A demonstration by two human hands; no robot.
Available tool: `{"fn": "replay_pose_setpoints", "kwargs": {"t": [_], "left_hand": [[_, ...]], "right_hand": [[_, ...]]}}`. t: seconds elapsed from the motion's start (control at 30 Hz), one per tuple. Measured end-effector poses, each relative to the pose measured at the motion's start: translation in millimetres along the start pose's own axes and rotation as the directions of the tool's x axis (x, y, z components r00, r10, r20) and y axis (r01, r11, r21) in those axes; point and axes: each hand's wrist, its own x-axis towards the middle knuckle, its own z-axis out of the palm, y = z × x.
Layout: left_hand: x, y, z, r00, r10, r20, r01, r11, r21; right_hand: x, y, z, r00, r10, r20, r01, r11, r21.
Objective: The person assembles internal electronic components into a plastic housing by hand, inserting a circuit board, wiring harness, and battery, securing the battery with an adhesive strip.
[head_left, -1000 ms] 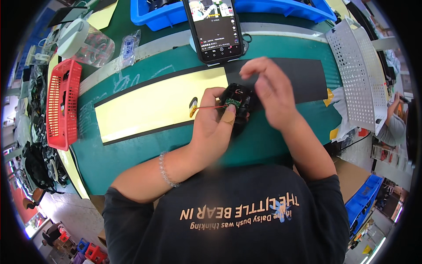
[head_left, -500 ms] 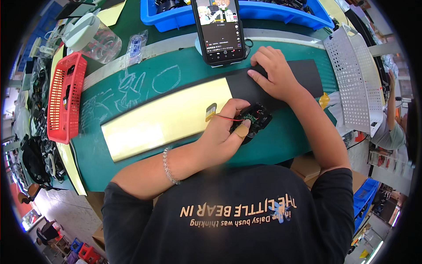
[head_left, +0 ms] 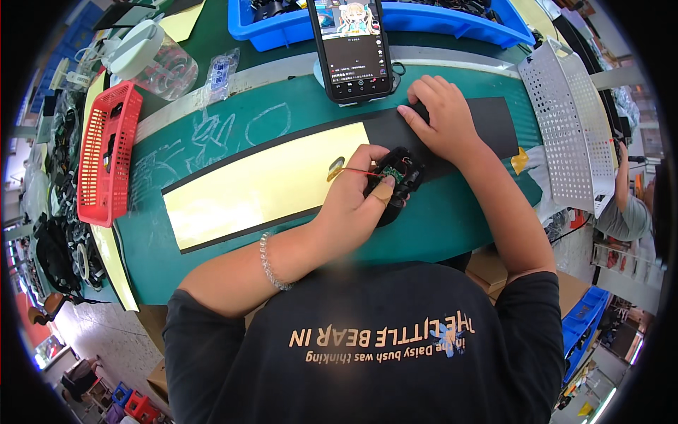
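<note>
My left hand [head_left: 351, 205] is closed around a black plastic housing [head_left: 405, 185] with an open side. Inside it shows a small green circuit board [head_left: 393, 174], and my thumb, with a tan wrap, presses beside it. A red wire runs from the board across my fingers to a small silver battery pack [head_left: 335, 168] with yellow tape. Farther right, my right hand [head_left: 439, 116] rests over the black end of a long mat [head_left: 487, 127], its fingers curled over something dark that is mostly hidden. A pale yellow sheet [head_left: 261, 187] covers the mat's left part.
A phone [head_left: 359, 81] stands upright behind the mat, before a blue bin [head_left: 452, 30] of black parts. At left are a red basket [head_left: 92, 191], a clear jug [head_left: 166, 71] and a small plastic packet [head_left: 222, 74]. A white perforated basket [head_left: 565, 134] stands at right.
My left hand has shifted slightly left and up, and the housing has turned in its grip. The battery pack has tilted. My right hand has barely moved.
</note>
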Motion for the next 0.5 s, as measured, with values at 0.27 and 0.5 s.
{"fn": "replay_pose_setpoints", "kwargs": {"t": [0.27, 0.5], "left_hand": [[2, 3, 0, 1.000, -0.030, -0.004, 0.030, 0.998, -0.046], [-10, 2, -4, 0.941, 0.127, 0.314, -0.222, 0.932, 0.288]], "right_hand": [[-1, -6, -2, 0.991, 0.008, -0.131, 0.005, 0.995, 0.104], [4, -68, -46, 0.878, -0.044, 0.477, -0.433, 0.350, 0.830]]}}
